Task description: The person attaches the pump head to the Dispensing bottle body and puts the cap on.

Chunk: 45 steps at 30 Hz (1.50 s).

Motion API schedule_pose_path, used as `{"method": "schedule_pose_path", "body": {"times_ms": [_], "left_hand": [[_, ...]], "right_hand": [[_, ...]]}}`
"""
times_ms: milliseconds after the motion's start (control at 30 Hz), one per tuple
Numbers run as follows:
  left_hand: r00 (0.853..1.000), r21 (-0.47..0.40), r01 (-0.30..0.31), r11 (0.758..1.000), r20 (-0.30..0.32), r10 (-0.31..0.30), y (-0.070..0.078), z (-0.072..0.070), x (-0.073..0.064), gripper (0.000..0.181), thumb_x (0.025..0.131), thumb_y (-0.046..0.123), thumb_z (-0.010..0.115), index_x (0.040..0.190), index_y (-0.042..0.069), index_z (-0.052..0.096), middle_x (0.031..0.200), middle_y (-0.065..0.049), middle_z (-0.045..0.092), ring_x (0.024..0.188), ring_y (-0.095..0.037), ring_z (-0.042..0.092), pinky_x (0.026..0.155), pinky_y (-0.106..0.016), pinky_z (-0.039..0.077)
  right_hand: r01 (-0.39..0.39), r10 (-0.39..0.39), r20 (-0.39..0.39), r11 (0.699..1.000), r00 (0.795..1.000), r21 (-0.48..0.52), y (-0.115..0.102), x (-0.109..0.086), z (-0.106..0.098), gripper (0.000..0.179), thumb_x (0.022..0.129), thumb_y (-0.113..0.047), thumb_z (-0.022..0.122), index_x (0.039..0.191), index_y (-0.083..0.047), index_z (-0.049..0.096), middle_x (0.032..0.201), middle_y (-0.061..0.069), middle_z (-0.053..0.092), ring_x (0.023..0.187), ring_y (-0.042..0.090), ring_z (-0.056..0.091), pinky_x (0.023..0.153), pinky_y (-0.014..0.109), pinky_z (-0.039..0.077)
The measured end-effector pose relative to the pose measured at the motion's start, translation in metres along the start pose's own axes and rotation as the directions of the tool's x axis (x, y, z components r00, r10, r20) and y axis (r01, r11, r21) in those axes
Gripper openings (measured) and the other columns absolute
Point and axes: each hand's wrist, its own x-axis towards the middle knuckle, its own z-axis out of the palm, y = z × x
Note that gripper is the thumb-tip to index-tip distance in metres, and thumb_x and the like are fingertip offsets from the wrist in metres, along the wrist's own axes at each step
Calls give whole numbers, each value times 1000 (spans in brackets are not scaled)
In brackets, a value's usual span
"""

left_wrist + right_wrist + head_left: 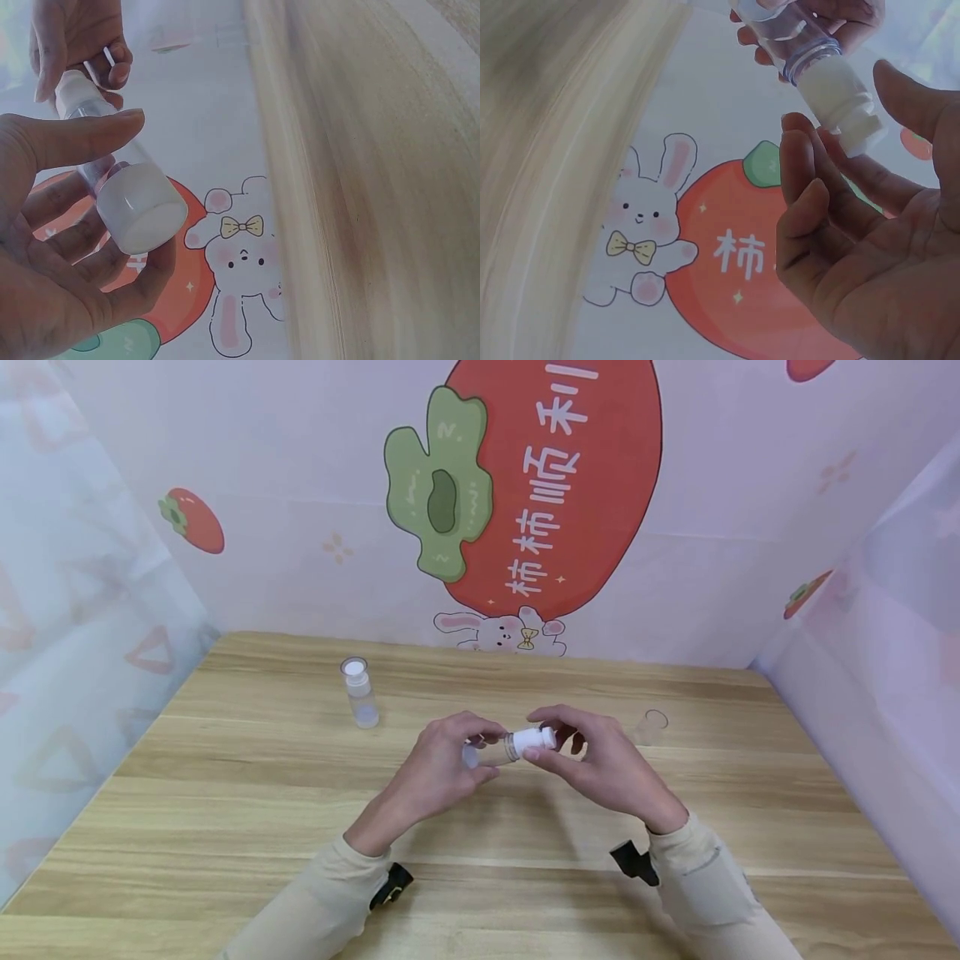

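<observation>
My left hand (pixel 459 762) grips the clear body of a small pump bottle (pixel 493 753), tilted well over above the table. In the left wrist view, the thumb lies along the bottle's side and the fingers curl beneath its frosted white base (pixel 142 210). A white collar and pump head (pixel 836 97) sit at the other end, pointing toward my right hand (pixel 600 760). That hand's fingers are bent loosely around the pump. In the right wrist view, a gap shows between its thumb (pixel 907 94) and the white pump.
A similar bottle with a white pump under a clear cap (pixel 360 693) stands at the back left of the wooden table (pixel 225 827). To the right, beyond my right hand, is a clear cap (pixel 651 727). Printed sheets (pixel 300 568) wall the back and sides.
</observation>
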Motion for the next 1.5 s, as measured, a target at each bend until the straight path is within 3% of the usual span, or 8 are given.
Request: {"method": "schedule_pose_path", "body": {"times_ms": [167, 333, 467, 700, 867, 1000, 1233, 1500], "left_hand": [[1000, -16, 18, 1000, 11, -18, -1, -1, 0, 39, 74, -2, 88, 110, 7, 75, 103, -8, 72, 91, -25, 65, 83, -40, 55], [999, -22, 33, 999, 21, -32, 0, -1, 0, 40, 74, 0, 89, 111, 7, 75, 103, -7, 71, 90, -21, 63, 81, -38, 54], [999, -21, 32, 999, 18, -32, 1, -1, 0, 40, 74, -1, 89, 111, 7, 75, 103, -7, 71, 90, -20, 63, 82, -39, 55], [1000, -3, 20, 1000, -2, -20, 3, -1, -1, 40, 73, -2, 89, 109, 8, 75, 102, -4, 71, 90, -18, 64, 83, -37, 55], [1000, 1, 9, 1000, -4, -9, 2, -1, -1, 40, 74, -2, 88, 109, 8, 75, 103, -6, 72, 91, -21, 65, 83, -38, 55], [1000, -4, 15, 1000, -2, -15, 2, -2, -1, 40, 73, -2, 88, 110, 8, 75, 103, -7, 72, 91, -22, 66, 83, -39, 55], [998, -50, 53, 997, 21, -52, 2, -3, -1, 38, 74, -3, 87, 110, 5, 75, 102, -10, 71, 91, -29, 65, 81, -43, 55], [999, -38, 44, 998, 18, -44, 2, -2, -1, 40, 74, -3, 88, 110, 6, 75, 103, -8, 71, 91, -22, 65, 82, -41, 56]], "right_hand": [[102, -102, -11, 995, 995, -2, 3, -1, -3, 42, 84, -11, 85, 122, -14, 70, 108, -9, 70, 88, 19, 62, 72, 36, 51], [162, -162, -17, 987, 987, -5, 3, -1, -4, 40, 83, -5, 84, 118, -18, 71, 107, -11, 70, 89, 15, 60, 70, 32, 50], [148, -148, -20, 989, 989, -8, 1, -1, -4, 34, 84, -6, 83, 115, -18, 72, 102, -13, 69, 87, 12, 60, 69, 30, 48], [52, -52, -11, 999, 999, -14, -1, 0, -2, 21, 90, -17, 80, 110, -18, 74, 89, -13, 67, 79, 11, 58, 68, 34, 49], [22, -22, -14, 1000, 1000, -21, -1, 0, -1, 23, 91, -23, 79, 112, -16, 73, 88, -11, 67, 80, 11, 59, 69, 37, 49], [54, -54, -24, 998, 998, -21, -1, -1, -3, 34, 87, -18, 82, 119, -15, 71, 100, -11, 69, 86, 13, 61, 71, 33, 49], [185, -185, -27, 983, 982, -6, 0, -1, -6, 43, 82, -6, 85, 121, -17, 71, 109, -11, 70, 91, 14, 60, 71, 30, 49], [158, -159, -38, 987, 987, -21, -1, -1, -4, 32, 86, -6, 82, 114, -17, 73, 101, -13, 69, 87, 10, 59, 70, 30, 48]]}}
